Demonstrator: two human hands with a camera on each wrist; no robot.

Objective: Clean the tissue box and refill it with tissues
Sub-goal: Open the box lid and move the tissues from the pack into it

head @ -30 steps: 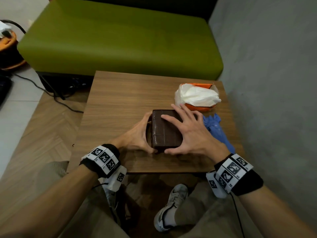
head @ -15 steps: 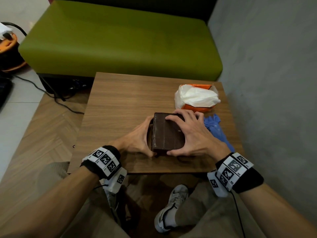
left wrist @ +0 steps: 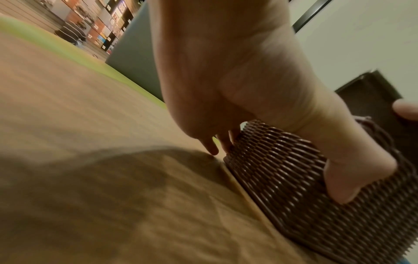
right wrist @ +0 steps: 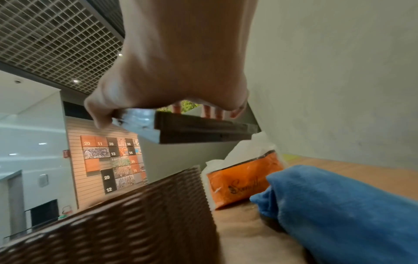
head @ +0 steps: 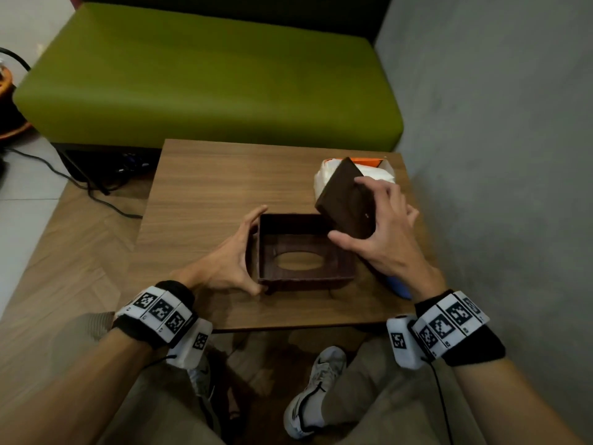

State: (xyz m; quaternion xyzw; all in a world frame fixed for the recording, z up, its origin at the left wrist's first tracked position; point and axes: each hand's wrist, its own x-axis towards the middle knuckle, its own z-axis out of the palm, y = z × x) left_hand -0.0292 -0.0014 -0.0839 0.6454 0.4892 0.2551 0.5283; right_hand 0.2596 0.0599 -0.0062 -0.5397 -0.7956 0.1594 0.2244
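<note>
A brown woven tissue box (head: 305,281) (left wrist: 294,166) (right wrist: 126,218) lies upside down on the wooden table (head: 208,200), open, with its oval slot showing against the tabletop. My left hand (head: 236,252) (left wrist: 237,100) grips the box's left side, thumb on the near wall. My right hand (head: 382,232) (right wrist: 181,71) holds the box's flat brown base panel (head: 345,197) (right wrist: 199,128), lifted and tilted above the box's right edge. An orange pack of white tissues (head: 369,168) (right wrist: 244,180) lies behind it. A blue cloth (head: 399,287) (right wrist: 339,205) lies under my right wrist.
A green sofa (head: 208,75) stands behind the table, and a grey wall (head: 497,155) runs close along the right. Cables (head: 96,194) trail on the floor at left. My knees and shoes (head: 311,390) are below the table's near edge.
The right hand has pulled the base panel off the box and lifted it up to the right, so the box's inside now shows. The left hand has stayed on the box's left side.
</note>
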